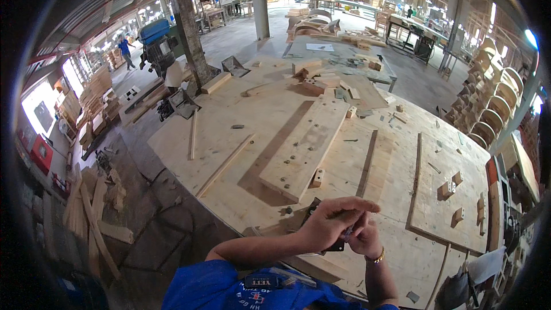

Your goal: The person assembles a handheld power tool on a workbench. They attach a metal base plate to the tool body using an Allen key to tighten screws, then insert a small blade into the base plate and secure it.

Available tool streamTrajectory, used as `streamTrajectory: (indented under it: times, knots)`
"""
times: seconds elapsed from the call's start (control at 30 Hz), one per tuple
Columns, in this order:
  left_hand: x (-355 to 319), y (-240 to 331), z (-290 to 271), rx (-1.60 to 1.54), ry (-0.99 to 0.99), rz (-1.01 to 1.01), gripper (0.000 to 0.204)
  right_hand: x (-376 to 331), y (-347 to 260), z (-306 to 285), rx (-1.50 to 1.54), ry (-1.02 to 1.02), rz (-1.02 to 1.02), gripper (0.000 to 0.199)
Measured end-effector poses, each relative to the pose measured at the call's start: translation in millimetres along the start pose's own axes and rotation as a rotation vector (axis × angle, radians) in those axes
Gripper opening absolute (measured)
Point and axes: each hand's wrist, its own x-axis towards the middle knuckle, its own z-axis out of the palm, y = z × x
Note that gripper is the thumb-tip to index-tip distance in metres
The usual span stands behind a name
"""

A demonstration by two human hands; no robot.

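One large plywood tabletop (pixel 275 115) fills the middle of the view. On it lies one long thick board (pixel 304 148) studded with bolt heads, with one small wooden block (pixel 317 178) at its near end. Two thin wooden strips lie to the left: a short one (pixel 193 135) and a longer slanted one (pixel 225 165). One flat square panel (pixel 445 206) sits at the right, carrying four small wooden blocks (pixel 445 190). Two hands meet at the near edge, the left hand (pixel 330 221) and the right hand (pixel 367 238), with one small dark tool (pixel 336 245) between them. One gold bracelet (pixel 376 259) is on the right wrist. Two roof posts (pixel 189 28) rise behind the tabletop.
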Motion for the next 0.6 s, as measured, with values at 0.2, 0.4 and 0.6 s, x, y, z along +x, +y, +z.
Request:
streamTrajectory:
  times: [0.2,0.4,0.6]
  knots:
    - [2,11,-23,0.889,-0.217,0.608,0.039,6,7,-5,-0.075,-0.087,-0.039,0.021]
    - [-9,16,-21,1.273,-0.176,0.806,0.041,16,-12,0,0.019,-0.025,-0.002,0.023]
    - [-24,22,-6,0.93,-0.234,0.403,0.04,5,-3,5,0.082,0.058,-0.049,0.014]
